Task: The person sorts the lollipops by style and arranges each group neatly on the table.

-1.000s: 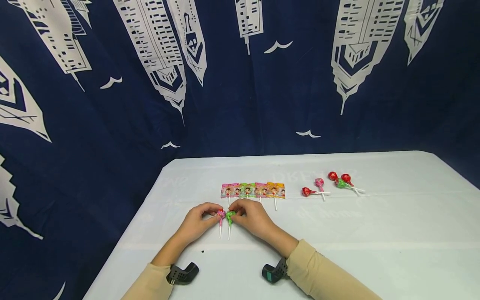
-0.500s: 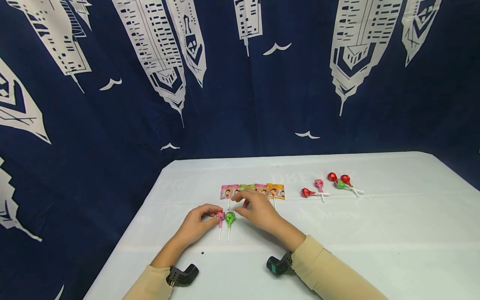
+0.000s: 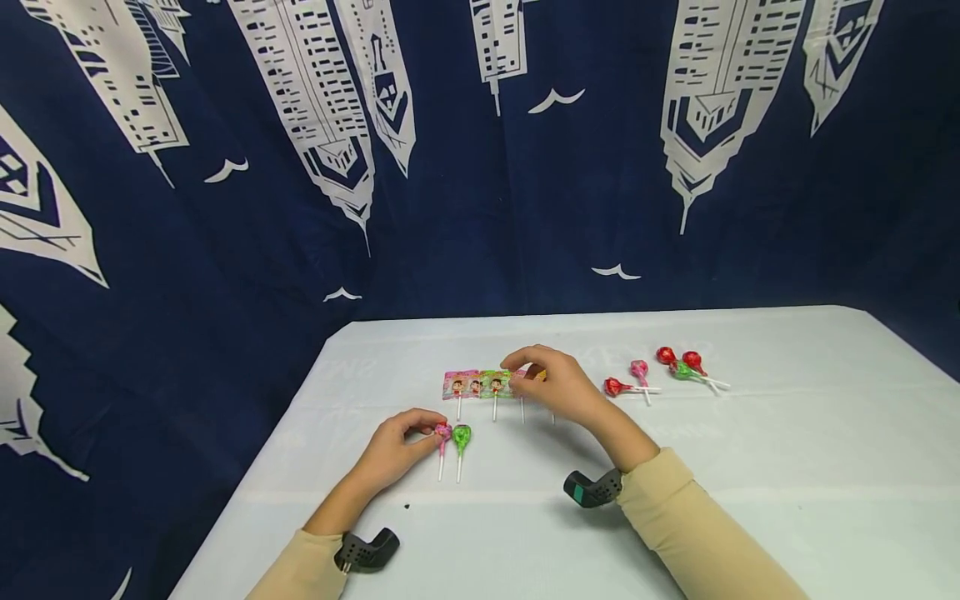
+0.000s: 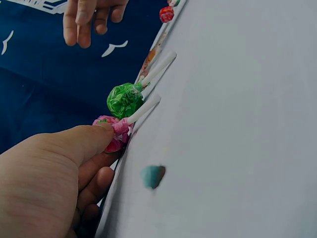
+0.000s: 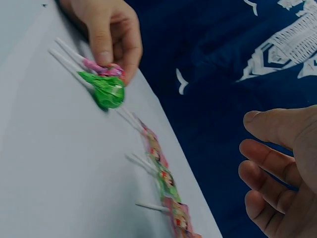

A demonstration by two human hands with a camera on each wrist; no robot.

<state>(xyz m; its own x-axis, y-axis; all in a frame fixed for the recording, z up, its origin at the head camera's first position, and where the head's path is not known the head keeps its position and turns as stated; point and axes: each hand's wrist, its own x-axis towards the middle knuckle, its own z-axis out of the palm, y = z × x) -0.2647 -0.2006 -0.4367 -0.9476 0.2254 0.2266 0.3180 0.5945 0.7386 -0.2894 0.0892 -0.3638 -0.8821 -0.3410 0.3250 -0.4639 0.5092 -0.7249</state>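
My left hand [image 3: 401, 447] pinches the round head of a pink lollipop [image 4: 121, 128] between thumb and fingers. Its white stick points toward the near side of the table. Close beside it, a green lollipop [image 3: 461, 435] lies parallel, untouched. My right hand [image 3: 558, 383] is raised over the right part of a row of flat-wrapped lollipops [image 3: 461, 383], its fingers bent loosely with nothing between them. Pink and green wrappers show at the row's left; the hand hides most of the orange one. In the right wrist view the fingers [image 5: 267, 163] are apart from the row.
To the right on the white table [image 3: 750, 467] lie several loose round lollipops, among them a red one [image 3: 613, 386], a pink one [image 3: 638, 368] and a green one [image 3: 681, 369]. A small dark speck [image 3: 407, 506] is near the left forearm. Behind hangs a dark blue patterned cloth [image 3: 480, 250].
My right hand has let go of the green lollipop and moved right and away from me, over the row of flat lollipops. The left hand has stayed on the pink lollipop.
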